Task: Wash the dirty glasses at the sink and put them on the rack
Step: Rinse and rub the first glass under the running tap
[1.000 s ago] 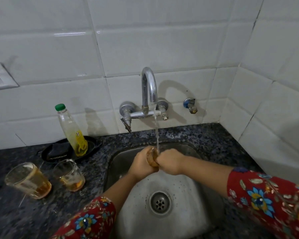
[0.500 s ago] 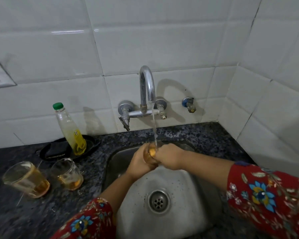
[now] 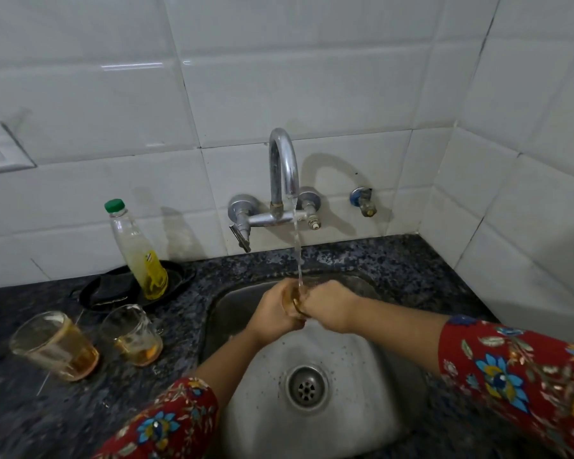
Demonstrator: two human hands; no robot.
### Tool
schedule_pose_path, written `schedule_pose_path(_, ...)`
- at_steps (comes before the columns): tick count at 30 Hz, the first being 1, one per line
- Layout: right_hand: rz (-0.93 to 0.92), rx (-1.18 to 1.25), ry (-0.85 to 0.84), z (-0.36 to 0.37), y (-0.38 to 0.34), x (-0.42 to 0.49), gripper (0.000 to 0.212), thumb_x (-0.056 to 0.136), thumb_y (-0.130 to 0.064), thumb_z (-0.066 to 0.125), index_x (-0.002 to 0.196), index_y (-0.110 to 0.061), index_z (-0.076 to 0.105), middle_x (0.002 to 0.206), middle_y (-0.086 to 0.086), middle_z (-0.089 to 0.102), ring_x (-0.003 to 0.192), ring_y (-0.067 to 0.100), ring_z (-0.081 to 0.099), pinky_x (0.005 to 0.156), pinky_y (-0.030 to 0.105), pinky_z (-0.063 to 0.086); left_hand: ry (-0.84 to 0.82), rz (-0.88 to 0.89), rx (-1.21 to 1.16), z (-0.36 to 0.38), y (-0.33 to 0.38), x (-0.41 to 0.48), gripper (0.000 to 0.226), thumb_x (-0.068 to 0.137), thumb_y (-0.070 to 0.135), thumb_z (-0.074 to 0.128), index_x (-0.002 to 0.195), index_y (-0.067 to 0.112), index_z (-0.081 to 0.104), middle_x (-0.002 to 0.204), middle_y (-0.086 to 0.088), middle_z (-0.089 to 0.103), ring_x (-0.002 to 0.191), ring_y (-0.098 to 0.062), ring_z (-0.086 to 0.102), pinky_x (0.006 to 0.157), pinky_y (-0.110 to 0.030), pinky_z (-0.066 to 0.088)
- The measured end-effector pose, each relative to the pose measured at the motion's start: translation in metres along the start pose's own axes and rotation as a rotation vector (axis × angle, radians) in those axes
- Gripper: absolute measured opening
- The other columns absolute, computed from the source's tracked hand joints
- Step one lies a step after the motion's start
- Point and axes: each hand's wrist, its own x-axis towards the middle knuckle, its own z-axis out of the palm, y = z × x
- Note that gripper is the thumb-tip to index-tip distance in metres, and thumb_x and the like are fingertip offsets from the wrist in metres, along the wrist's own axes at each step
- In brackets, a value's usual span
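Head view: we count three clear amber-stained glasses. Outer glass [image 3: 55, 346] and inner glass [image 3: 133, 336] stand on the dark speckled counter [image 3: 47, 425], left of the steel sink [image 3: 362, 392]. Third glass [image 3: 292, 303]: over the basin, gripped between left hand [image 3: 274, 314] and right hand [image 3: 328, 308].

White tiled walls [image 3: 279, 77] meet a dark speckled countertop [image 3: 395, 260].

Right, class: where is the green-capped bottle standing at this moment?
In the head view the bottle stands left of the tap, in a black dish on the counter, behind a dirty glass.
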Motion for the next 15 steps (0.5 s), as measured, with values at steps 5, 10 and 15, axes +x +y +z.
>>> schedule_pose_path(5,-0.046,0.057,0.049,-0.003,0.004,0.003,0.012,0.087,-0.010,0.060,0.096,-0.016,0.065,0.101,0.001,0.067,0.090,0.021,0.066,0.065,0.030,0.043,-0.032,-0.029,0.045,-0.004,-0.004,-0.001,0.053,0.067,0.011,0.084,0.114,0.019,0.060,0.106,0.011,0.066,0.099,-0.005,0.063,0.088,-0.024,0.053)
schedule_pose_path(10,0.099,0.295,-0.027,-0.002,-0.007,0.009,0.017,0.089,-0.010,0.052,0.102,-0.008,0.064,0.108,0.012,0.066,0.094,0.028,0.063,0.070,0.032,0.045,0.059,-0.002,-0.006,-0.004,0.005,-0.006,0.041,0.066,0.021,0.082,0.100,0.034,0.062,0.101,0.011,0.069,0.097,-0.002,0.065,0.088,-0.027,0.054)
schedule_pose_path(15,-0.119,0.107,0.279,0.012,0.010,0.007,0.021,0.074,-0.007,0.073,0.087,-0.022,0.069,0.095,-0.002,0.070,0.090,0.019,0.066,0.086,0.034,0.053,-0.078,0.036,0.016,-0.014,0.006,-0.004,0.061,0.063,0.001,0.083,0.107,0.036,0.058,0.112,0.009,0.064,0.106,-0.006,0.063,0.095,-0.025,0.050)
